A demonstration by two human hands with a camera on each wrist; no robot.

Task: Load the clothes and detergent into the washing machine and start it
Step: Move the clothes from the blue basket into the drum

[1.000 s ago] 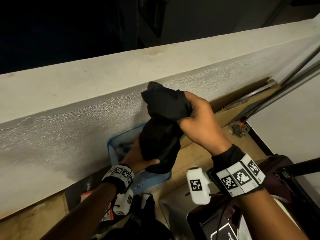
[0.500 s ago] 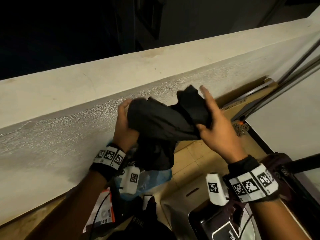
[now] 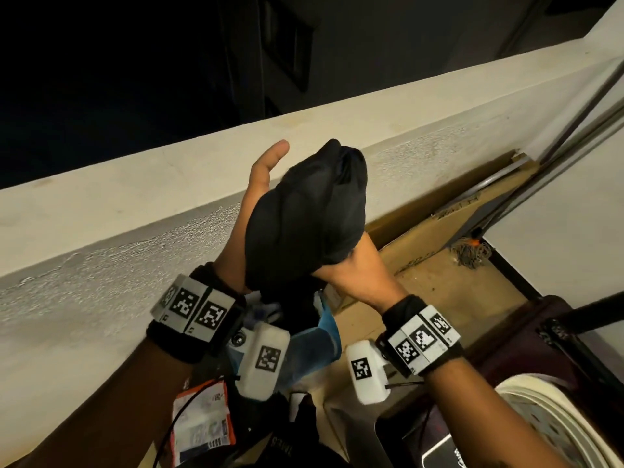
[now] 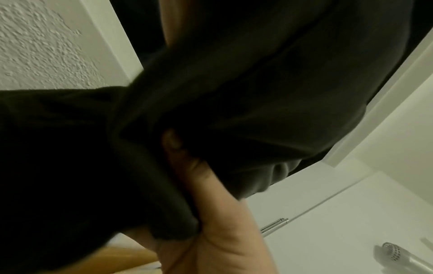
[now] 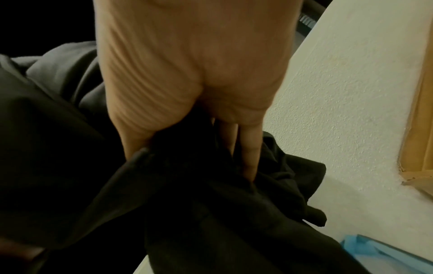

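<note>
Straight ahead the way is barred by the white parapet wall (image 3: 111,275), with open dark air above its flat ledge (image 3: 175,173). The space in front of the chest is filled by the bunched black garment (image 3: 304,217), gripped between the left hand (image 3: 250,211) and the right hand (image 3: 354,265). Below them the floor is crowded: a blue tub (image 3: 314,339) sits against the wall, flattened cardboard (image 3: 449,231) is leaned along its base, and slanted metal poles (image 3: 574,109) cut across the right. A strip of bare tiled floor (image 3: 439,285) is left open towards the washing machine (image 3: 553,417) at lower right.
</note>
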